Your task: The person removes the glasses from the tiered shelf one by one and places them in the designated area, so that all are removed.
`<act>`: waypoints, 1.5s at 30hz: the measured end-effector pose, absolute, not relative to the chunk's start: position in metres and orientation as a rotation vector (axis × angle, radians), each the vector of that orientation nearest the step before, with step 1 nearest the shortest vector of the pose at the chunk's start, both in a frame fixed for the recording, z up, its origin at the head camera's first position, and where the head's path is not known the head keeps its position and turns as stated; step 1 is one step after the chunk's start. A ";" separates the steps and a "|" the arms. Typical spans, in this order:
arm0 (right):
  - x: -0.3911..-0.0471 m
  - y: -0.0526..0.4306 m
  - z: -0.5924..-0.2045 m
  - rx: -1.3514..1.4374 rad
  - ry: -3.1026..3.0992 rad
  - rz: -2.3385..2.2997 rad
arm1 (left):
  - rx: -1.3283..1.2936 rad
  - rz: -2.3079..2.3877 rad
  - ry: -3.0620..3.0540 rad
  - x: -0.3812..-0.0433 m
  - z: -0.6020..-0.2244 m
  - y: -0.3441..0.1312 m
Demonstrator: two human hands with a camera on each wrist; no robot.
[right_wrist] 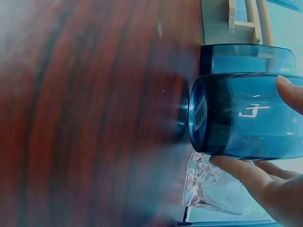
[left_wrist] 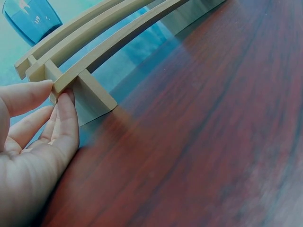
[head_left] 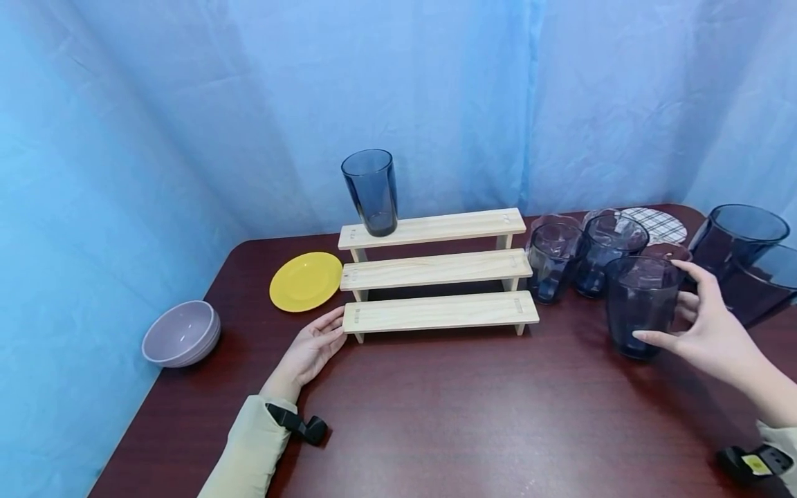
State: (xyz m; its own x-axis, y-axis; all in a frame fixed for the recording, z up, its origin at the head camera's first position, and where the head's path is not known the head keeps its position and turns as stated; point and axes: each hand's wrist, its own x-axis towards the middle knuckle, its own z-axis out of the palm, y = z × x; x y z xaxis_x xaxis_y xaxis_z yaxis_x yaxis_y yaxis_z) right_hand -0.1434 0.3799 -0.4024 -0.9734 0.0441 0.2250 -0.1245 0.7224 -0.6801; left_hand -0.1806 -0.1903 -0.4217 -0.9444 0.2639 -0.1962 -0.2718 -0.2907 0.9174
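Observation:
My right hand [head_left: 716, 325] grips a dark blue drinking glass [head_left: 641, 304], thumb on one side and fingers on the other. A barcode label shows on the base of this glass [right_wrist: 236, 116] in the right wrist view, and the base looks just off the table. My left hand [head_left: 317, 346] pinches the left end of the lowest board of a three-step wooden rack [head_left: 436, 312]; the left wrist view shows thumb above and fingers below that board's end [left_wrist: 71, 82]. Another blue glass [head_left: 373, 194] stands upright on the rack's top step, at its left end.
Several more blue glasses [head_left: 554, 259] stand right of the rack, with clear ones among them. Two large blue glasses [head_left: 737, 238] are at the far right. A checked plate [head_left: 656, 223] lies behind. Left are a yellow plate [head_left: 305, 282] and stacked lilac bowls [head_left: 180, 335].

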 end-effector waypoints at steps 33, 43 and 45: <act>-0.136 0.401 -0.409 -0.236 -2.738 0.936 | 0.013 2.266 1.660 -0.182 -0.425 -0.192; -0.128 0.386 -0.385 -0.356 -2.715 0.779 | 0.008 2.270 1.666 -0.183 -0.424 -0.191; -0.129 0.386 -0.385 -0.393 -2.714 0.759 | 0.004 2.270 1.664 -0.182 -0.423 -0.190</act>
State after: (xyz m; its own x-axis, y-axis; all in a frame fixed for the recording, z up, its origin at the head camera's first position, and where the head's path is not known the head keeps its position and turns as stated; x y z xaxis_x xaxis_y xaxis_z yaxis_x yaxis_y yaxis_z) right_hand -0.1287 0.3864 -0.3855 -0.9191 0.3357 0.2064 0.1800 0.8236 -0.5379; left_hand -0.1824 -0.1903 -0.4234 -0.9470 0.2607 -0.1878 -0.2576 -0.2669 0.9287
